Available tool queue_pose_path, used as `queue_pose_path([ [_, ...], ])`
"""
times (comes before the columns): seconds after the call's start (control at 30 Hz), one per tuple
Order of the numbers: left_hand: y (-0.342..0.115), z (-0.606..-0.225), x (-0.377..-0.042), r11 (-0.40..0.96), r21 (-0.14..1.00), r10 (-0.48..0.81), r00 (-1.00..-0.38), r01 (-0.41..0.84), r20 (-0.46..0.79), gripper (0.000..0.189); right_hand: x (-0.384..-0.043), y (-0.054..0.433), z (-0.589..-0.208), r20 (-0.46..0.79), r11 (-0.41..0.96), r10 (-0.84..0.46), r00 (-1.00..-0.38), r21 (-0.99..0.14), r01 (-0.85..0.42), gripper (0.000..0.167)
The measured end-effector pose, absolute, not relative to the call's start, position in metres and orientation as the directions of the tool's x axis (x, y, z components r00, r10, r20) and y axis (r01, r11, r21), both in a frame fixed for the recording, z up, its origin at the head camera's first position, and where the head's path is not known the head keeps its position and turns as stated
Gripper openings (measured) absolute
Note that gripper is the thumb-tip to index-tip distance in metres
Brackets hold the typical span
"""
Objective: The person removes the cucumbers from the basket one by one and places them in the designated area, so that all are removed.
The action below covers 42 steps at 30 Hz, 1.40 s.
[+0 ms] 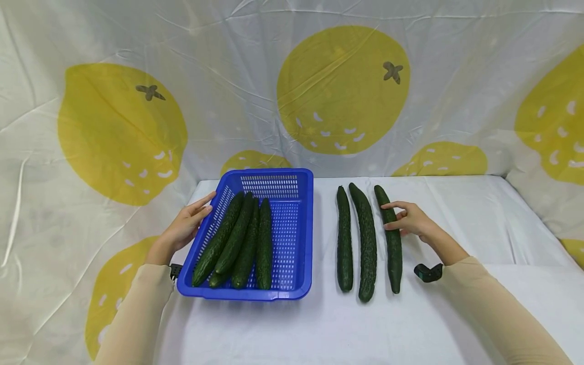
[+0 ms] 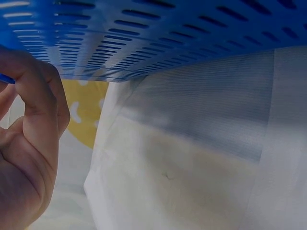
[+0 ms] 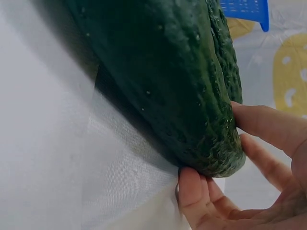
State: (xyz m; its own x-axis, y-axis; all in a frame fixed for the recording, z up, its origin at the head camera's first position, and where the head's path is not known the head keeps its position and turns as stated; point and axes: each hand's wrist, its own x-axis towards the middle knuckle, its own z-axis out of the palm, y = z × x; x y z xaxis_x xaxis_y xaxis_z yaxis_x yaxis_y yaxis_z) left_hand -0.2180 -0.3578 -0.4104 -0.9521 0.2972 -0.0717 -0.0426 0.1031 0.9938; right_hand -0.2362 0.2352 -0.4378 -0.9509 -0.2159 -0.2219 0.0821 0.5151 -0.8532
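A blue plastic basket (image 1: 306, 228) with slotted walls holds several dark green cucumbers (image 1: 237, 238) lying lengthwise toward its left side. At its left wall my left hand (image 1: 182, 228) holds the rim, thumb and index finger at the edge; the left wrist view shows bent fingers (image 2: 41, 100) beside the slotted wall. To the right, my right hand (image 1: 412, 220) pinches the rightmost loose cucumber (image 1: 395, 258) near its upper part. The right wrist view shows thumb and fingers on both sides of that cucumber's end (image 3: 211, 158).
Two more cucumbers, one straight (image 1: 344, 243) and one slightly curved (image 1: 366, 248), lie side by side between the basket and the held one. All are on a white cloth-covered table (image 1: 319, 334). A lemon-print curtain (image 1: 237, 101) hangs behind and at the sides.
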Motion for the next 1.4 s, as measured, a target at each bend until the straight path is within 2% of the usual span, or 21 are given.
queue_pose_path([
  [0.47, -0.356, -0.409, -0.218, 0.069, 0.997, 0.309, -0.949, -0.041, -0.061, 0.059, -0.237, 0.235, -0.433, -0.221, 0.455, -0.237, -0.946, -0.886, 0.093, 0.067],
  [0.93, -0.356, -0.41, -0.218, 0.086, 0.995, 0.301, -0.951, -0.052, -0.076, 0.058, -0.238, 0.231, -0.435, -0.235, 0.468, -0.214, -0.948, -0.877, 0.111, 0.065],
  [1.4, -0.357, -0.412, -0.219, 0.071, 0.997, 0.299, -0.952, -0.043, -0.063, 0.057, -0.245, 0.228, -0.413, -0.197, 0.476, -0.252, -0.947, -0.878, 0.055, 0.067],
])
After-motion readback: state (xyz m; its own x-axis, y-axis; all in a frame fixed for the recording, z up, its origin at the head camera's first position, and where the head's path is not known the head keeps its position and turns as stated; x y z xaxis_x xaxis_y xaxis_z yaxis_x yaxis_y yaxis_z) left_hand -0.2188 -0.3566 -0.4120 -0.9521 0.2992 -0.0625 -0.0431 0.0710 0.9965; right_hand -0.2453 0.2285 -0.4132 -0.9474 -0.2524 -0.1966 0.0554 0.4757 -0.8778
